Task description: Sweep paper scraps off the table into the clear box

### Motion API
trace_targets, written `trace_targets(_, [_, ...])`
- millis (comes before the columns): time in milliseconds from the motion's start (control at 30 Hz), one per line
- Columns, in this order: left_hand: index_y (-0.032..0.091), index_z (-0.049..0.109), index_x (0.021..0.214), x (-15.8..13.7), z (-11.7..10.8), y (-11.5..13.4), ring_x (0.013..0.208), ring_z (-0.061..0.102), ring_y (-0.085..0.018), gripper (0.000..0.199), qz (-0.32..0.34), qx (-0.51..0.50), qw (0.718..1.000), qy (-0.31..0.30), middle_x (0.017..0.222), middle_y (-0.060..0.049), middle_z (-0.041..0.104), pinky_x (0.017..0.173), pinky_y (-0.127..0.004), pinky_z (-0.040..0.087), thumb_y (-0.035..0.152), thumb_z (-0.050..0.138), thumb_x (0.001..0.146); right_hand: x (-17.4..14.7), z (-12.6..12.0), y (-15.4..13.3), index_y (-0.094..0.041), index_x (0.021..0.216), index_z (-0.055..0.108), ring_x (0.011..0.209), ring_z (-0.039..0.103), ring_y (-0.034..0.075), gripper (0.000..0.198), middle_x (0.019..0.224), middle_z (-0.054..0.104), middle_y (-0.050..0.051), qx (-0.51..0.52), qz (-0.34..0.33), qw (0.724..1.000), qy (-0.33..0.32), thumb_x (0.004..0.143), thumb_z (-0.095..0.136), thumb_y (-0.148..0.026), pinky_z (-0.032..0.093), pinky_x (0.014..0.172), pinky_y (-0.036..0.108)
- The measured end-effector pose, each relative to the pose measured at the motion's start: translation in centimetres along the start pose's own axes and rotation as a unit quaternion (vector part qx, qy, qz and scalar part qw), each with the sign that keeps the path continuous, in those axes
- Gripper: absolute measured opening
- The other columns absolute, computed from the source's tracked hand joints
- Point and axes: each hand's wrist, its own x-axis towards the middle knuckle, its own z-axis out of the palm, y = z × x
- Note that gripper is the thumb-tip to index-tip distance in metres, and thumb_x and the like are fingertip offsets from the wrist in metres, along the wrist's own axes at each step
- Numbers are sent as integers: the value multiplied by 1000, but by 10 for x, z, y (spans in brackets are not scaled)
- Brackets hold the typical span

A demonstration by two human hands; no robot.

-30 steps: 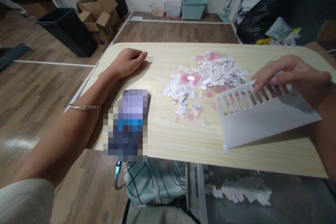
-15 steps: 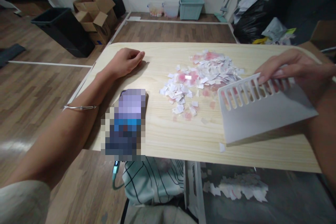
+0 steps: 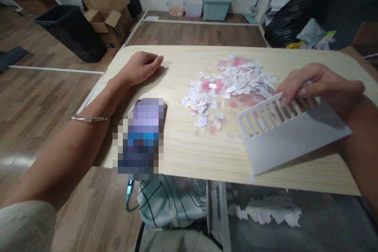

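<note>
On the far left part of the wooden table [image 3: 177, 153] rests my left hand [image 3: 144, 66], its fingers curled in and nothing visible in them. My right hand [image 3: 313, 86] grips a white flat plastic scraper with slots [image 3: 292, 141] by its slotted upper edge. The scraper is tilted, its lower left corner close to the table's front edge, beside a small paper scrap [image 3: 251, 178]. Beyond it and to its left lies a spread pile of white paper scraps [image 3: 243, 78] mixed with pinkish translucent pieces [image 3: 217, 86].
A blurred-out phone [image 3: 144, 138] lies at the table's left front, with a cable [image 3: 129, 195] below. More scraps [image 3: 274, 208] lie in an open grey drawer or tray [image 3: 251, 236] beneath. Behind are a black bin [image 3: 73, 31], cardboard boxes [image 3: 109, 15] and a teal tub [image 3: 217, 7].
My right hand has brought the scraper slightly left and toward the table's front edge. The small scrap by its corner has shifted to that edge. My left hand stays put.
</note>
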Motion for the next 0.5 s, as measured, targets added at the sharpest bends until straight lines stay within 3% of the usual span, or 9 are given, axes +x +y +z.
trace_targets(167, [26, 43, 70, -6, -2, 9, 70, 33, -17, 45, -6, 2, 1000, -6, 59, 1, 37, 71, -39, 27, 46, 43, 110, 2, -6, 2, -24, 58, 80, 33, 53, 13, 22, 59, 74, 4, 5, -4, 995, -96, 72, 83, -40, 32, 28, 23])
trace_targets(367, [27, 41, 71, -4, -1, 6, 72, 33, -19, 48, -1, 0, 1000, -4, 57, 1, 37, 71, -40, 24, 57, 43, 108, 7, 11, 2, -27, 70, 87, 42, 61, 15, 28, 58, 74, 4, 5, -33, 970, -240, 85, 84, -51, 45, 37, 24])
trace_targets(433, [27, 41, 71, -4, -1, 5, 73, 33, -18, 48, -1, -1, 1000, -7, 58, 2, 37, 71, -40, 24, 58, 42, 108, 5, 15, 1, -27, 68, 87, 43, 62, 16, 30, 59, 73, 4, 17, -35, 971, -238, 84, 84, -53, 45, 38, 25])
trace_targets(500, [27, 42, 72, -5, -2, 6, 74, 32, -18, 48, -3, -2, 1000, -13, 59, 2, 37, 71, -39, 24, 59, 42, 108, 2, 15, -1, -27, 61, 84, 42, 59, 16, 32, 60, 74, 5, 34, -42, 981, -185, 81, 84, -53, 41, 35, 26])
